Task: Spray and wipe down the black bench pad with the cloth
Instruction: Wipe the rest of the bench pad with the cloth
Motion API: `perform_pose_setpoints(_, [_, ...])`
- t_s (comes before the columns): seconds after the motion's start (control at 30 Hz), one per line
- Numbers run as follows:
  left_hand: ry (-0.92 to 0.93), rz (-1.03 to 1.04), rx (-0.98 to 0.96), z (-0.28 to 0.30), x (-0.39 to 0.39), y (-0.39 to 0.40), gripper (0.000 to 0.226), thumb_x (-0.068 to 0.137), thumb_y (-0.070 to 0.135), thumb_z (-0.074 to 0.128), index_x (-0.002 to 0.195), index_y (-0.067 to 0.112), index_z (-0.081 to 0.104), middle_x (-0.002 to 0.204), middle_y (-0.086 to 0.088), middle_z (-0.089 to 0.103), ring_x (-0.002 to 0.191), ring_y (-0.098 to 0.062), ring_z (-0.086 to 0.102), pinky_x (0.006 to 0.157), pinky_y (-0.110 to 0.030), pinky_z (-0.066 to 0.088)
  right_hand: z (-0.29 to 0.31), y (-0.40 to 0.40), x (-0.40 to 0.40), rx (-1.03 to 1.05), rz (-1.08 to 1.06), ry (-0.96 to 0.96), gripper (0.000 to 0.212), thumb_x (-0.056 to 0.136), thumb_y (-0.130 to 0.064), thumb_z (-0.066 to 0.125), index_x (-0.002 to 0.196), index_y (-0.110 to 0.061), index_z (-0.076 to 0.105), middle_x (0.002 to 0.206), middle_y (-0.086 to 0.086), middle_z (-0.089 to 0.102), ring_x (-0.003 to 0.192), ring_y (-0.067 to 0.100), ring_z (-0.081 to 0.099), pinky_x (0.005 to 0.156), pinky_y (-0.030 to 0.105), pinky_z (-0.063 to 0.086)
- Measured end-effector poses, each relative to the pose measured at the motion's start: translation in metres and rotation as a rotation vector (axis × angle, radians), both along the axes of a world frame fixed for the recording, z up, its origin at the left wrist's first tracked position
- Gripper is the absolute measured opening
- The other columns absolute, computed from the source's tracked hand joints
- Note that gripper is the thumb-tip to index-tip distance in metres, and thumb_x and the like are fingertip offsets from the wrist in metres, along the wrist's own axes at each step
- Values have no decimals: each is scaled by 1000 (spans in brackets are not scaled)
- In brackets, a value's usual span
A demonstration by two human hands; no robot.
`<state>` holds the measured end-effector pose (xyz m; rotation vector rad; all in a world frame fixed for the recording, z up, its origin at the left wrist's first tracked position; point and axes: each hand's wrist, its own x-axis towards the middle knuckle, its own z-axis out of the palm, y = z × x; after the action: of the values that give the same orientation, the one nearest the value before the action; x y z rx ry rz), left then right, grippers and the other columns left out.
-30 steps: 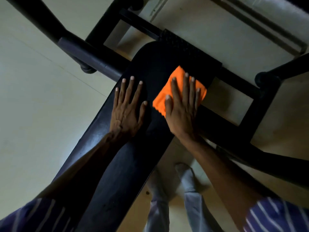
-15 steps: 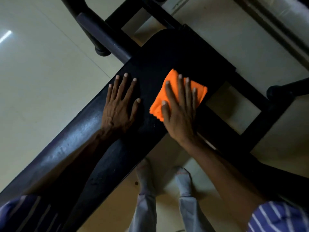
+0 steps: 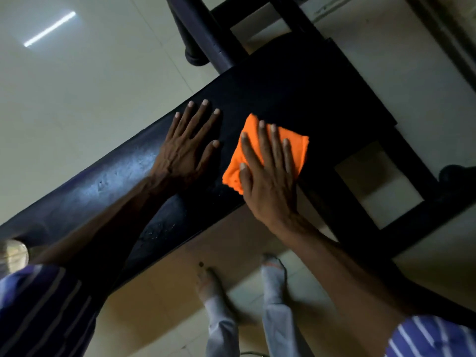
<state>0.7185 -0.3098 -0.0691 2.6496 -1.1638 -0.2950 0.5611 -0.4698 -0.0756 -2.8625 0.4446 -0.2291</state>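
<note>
The black bench pad [image 3: 288, 94] runs diagonally from lower left to upper right. A folded orange cloth [image 3: 296, 145] lies flat on it near the middle. My right hand [image 3: 268, 173] presses down on the cloth with spread fingers, covering most of it. My left hand [image 3: 188, 148] rests flat on the bare pad just left of the cloth, fingers apart, holding nothing. Wet specks glisten on the pad [image 3: 159, 228] nearer to me. No spray bottle is clearly visible.
The bench's black metal frame [image 3: 401, 222] extends right of the pad, and a thick black bar [image 3: 203, 34] crosses at the top. Pale tiled floor [image 3: 77, 86] surrounds it. My feet [image 3: 273, 269] stand below the pad's near edge. A pale round object [image 3: 13, 253] shows at the left edge.
The view has swung, so the pad now lies more slanted. My right hand and the cloth have slid a little toward me along the pad. My left hand stays flat beside them.
</note>
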Motion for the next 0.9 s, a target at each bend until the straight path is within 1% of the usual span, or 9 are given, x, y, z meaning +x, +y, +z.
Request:
perform_pose_setpoints(0.13, [16, 28, 2, 4, -4, 15, 61, 109, 49, 27, 165, 27, 16, 175, -4, 8, 162, -27, 1, 132, -49, 3, -2, -36, 2, -90, 276, 29, 58, 112, -44, 29, 166, -23, 21, 175, 10, 15, 164, 28, 10, 131, 49, 16])
perform_pose_setpoints(0.23, [15, 92, 9, 7, -4, 34, 61, 109, 48, 28, 165, 26, 16, 175, -4, 8, 162, -27, 0, 131, -49, 4, 4, -37, 30, -75, 47, 11, 58, 111, -41, 30, 166, -24, 22, 175, 8, 16, 163, 28, 12, 132, 47, 14])
perform_pose_setpoints(0.33, [25, 132, 14, 9, -5, 53, 61, 110, 47, 30, 165, 26, 16, 174, -5, 8, 162, -28, 0, 131, -49, 3, 5, 18, 36, -6, -207, -29, 57, 110, -38, 30, 166, -23, 24, 175, 9, 17, 163, 28, 12, 131, 49, 14])
perform_pose_setpoints(0.43, [38, 154, 12, 11, -9, 68, 60, 110, 43, 34, 165, 23, 19, 174, -7, 11, 162, -29, 3, 131, -50, 4, 1, 59, 4, 23, 24, 8, 57, 112, -38, 30, 166, -25, 20, 176, 8, 12, 164, 26, 7, 131, 49, 15])
perform_pose_setpoints(0.57, [59, 179, 4, 13, -19, 86, 60, 110, 43, 34, 165, 24, 19, 174, -6, 10, 162, -27, 0, 131, -50, 4, -1, 29, -11, -44, 327, 42, 58, 113, -40, 32, 167, -25, 20, 176, 7, 13, 164, 26, 9, 131, 49, 18])
perform_pose_setpoints(0.63, [60, 197, 1, 12, -24, 96, 60, 110, 45, 32, 165, 25, 17, 174, -5, 8, 162, -25, -1, 132, -49, 2, 0, 17, 7, -70, 252, 32, 56, 113, -39, 30, 166, -24, 21, 175, 7, 16, 163, 27, 12, 131, 48, 18])
perform_pose_setpoints(0.77, [35, 246, -30, 8, -28, 119, 60, 110, 47, 29, 165, 25, 18, 174, -5, 10, 162, -25, 1, 132, -47, 2, 3, 69, 41, -1, -198, -25, 55, 112, -35, 28, 166, -21, 24, 175, 10, 18, 163, 30, 13, 131, 50, 14])
perform_pose_setpoints(0.83, [31, 271, -39, 7, -31, 129, 61, 109, 46, 30, 164, 24, 20, 174, -6, 11, 162, -26, 3, 132, -48, 3, 0, 106, 27, 33, -139, -46, 55, 113, -35, 29, 165, -20, 25, 175, 10, 18, 163, 29, 12, 131, 50, 15])
perform_pose_setpoints(0.9, [35, 293, -43, 10, -34, 140, 60, 109, 44, 32, 164, 24, 21, 174, -6, 12, 162, -26, 3, 131, -49, 4, -3, 128, -4, 36, 55, -8, 56, 113, -36, 30, 166, -22, 22, 176, 8, 13, 164, 26, 8, 131, 50, 16])
